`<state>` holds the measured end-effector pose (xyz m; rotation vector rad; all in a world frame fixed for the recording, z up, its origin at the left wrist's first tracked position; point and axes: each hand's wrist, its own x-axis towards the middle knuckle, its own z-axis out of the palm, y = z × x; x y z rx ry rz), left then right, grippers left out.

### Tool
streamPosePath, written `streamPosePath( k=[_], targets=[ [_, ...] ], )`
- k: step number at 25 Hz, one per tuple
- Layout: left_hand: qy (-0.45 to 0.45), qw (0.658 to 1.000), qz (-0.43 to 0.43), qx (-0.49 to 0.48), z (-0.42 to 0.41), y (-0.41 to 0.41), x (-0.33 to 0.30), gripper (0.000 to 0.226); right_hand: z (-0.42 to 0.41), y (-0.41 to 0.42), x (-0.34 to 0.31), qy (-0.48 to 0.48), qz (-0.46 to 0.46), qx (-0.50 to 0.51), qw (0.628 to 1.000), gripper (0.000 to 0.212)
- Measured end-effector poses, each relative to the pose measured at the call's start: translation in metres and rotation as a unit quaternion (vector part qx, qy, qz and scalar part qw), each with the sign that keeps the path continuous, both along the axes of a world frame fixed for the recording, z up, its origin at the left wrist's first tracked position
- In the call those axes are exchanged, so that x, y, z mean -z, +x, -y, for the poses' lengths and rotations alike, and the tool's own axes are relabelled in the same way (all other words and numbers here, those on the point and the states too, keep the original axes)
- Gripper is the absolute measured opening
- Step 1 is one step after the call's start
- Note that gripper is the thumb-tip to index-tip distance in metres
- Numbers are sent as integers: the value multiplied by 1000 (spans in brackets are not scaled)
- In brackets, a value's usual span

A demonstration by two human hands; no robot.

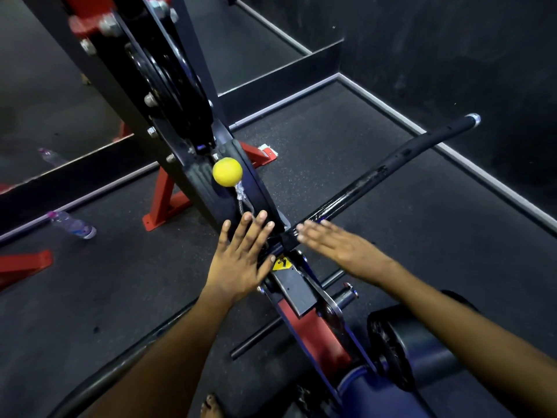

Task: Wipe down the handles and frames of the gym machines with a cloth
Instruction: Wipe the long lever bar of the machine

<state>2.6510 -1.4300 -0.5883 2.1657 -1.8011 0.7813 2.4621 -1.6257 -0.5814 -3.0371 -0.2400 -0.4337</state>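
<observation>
A black and red cable machine frame (187, 164) runs from the top left down to the bottom right. A yellow ball stopper (227, 171) sits on its cable. A long black pull-down bar (391, 167) crosses the frame and reaches to the upper right. My left hand (241, 257) lies flat, fingers spread, over the frame just below the ball. My right hand (337, 245), blurred, has straight fingers at the centre of the bar. No cloth shows in either hand.
Black padded rollers (422, 345) and a blue seat pad (370, 393) sit at the bottom right. Red frame feet (165, 203) stand on the dark rubber floor. A plastic water bottle (72, 226) lies at the left beside a mirror wall. A bare foot (211, 407) shows at the bottom.
</observation>
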Motion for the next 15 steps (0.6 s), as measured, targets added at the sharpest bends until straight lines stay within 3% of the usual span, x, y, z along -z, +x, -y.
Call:
streamPosePath(
  k=[2, 4, 5, 10, 12, 15],
  targets=[
    [7, 1000, -2, -4, 0, 1, 0, 76, 44, -11, 6, 60, 16, 137, 989, 78],
    [20, 1000, -6, -7, -1, 1, -2, 76, 60, -18, -1, 132, 38, 306, 942, 94],
    [26, 999, -13, -16, -2, -3, -5, 77, 56, -15, -4, 129, 42, 331, 934, 96],
    [9, 994, -95, -54, 21, -47, -27, 69, 39, -16, -12, 9, -21, 121, 992, 71],
    [19, 997, -72, -2, 59, -54, -38, 67, 78, -21, -16, 15, -15, 192, 981, 80],
    [116, 988, -74, 66, 117, -49, -38, 68, 126, -27, -22, 103, -3, 371, 923, 87]
  ],
)
